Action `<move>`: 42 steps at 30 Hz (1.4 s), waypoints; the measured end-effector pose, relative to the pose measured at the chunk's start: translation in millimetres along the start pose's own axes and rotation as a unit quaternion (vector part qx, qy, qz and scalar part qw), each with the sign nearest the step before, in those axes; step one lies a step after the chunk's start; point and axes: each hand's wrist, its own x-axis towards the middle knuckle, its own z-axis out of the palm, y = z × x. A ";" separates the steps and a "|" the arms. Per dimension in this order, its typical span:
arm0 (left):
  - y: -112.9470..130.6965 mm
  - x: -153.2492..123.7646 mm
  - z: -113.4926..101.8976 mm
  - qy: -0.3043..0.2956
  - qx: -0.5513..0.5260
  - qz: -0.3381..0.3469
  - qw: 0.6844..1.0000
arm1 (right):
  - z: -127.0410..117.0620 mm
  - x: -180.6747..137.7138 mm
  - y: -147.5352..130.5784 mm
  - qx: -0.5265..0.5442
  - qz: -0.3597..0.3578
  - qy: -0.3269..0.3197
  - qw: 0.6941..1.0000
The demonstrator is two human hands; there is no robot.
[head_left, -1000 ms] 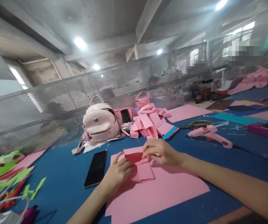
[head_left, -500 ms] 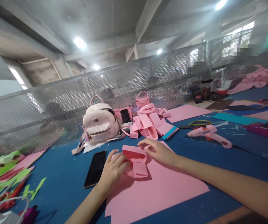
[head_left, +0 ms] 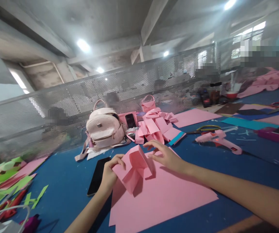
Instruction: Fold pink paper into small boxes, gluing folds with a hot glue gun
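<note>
My left hand [head_left: 114,168] grips the left side of a folded pink paper piece [head_left: 133,165], its thumb hidden behind the paper. The piece is tilted, and its creased hollow faces me. At its upper right, my right hand [head_left: 163,157] has its fingers apart and slightly bent, close to the paper's edge; whether a fingertip touches it I cannot tell. Beneath both hands lie large pink paper sheets [head_left: 171,197]. Just left of them rests a black smartphone [head_left: 97,176], partly covered by my left hand.
Behind the sheets stand a pale pink backpack [head_left: 105,127] and a heap of folded pink paper [head_left: 152,127]. A pink glue gun [head_left: 220,139] and yellow-handled scissors [head_left: 207,127] lie to the right. Green paper scraps [head_left: 41,195] are at left. A perforated metal screen [head_left: 129,84] borders the table.
My left hand has lifted and tilted the folded paper, turning its hollow towards me. My right hand has stayed nearly in place, its fingers slightly more spread.
</note>
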 end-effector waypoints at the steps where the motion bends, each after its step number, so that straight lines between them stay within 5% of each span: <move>1: -0.7 0.0 1.2 -0.005 -0.061 -0.044 0.997 | 0.0 -0.1 1.5 0.025 0.013 -0.007 1.000; 9: 3.4 -5.9 11.1 -0.077 -0.300 -0.235 0.921 | 4.7 -6.0 -10.6 0.120 0.087 -0.100 0.984; 14: 2.6 -5.7 10.0 -0.082 -0.316 -0.241 0.914 | 3.0 -7.0 -22.3 0.149 0.062 -0.145 0.976; 22: 8.1 -8.2 13.2 -0.098 -0.310 -0.246 0.913 | 5.1 -9.2 -31.1 0.169 0.129 -0.167 0.963; 31: 11.1 -9.5 16.9 -0.116 -0.322 -0.258 0.903 | 6.2 -15.9 -43.8 0.290 0.238 -0.234 0.897; 34: 8.1 -9.2 17.0 -0.096 -0.335 -0.283 0.894 | 8.7 -15.4 -38.7 0.325 0.244 -0.216 0.888; 38: 2.1 -7.1 16.2 -0.094 -0.422 -0.324 0.841 | 11.2 -12.3 -24.9 0.301 0.210 -0.138 0.920; 42: 0.2 -5.1 15.9 -0.081 -0.452 -0.266 0.847 | 13.2 -7.2 -10.9 0.245 0.150 -0.054 0.956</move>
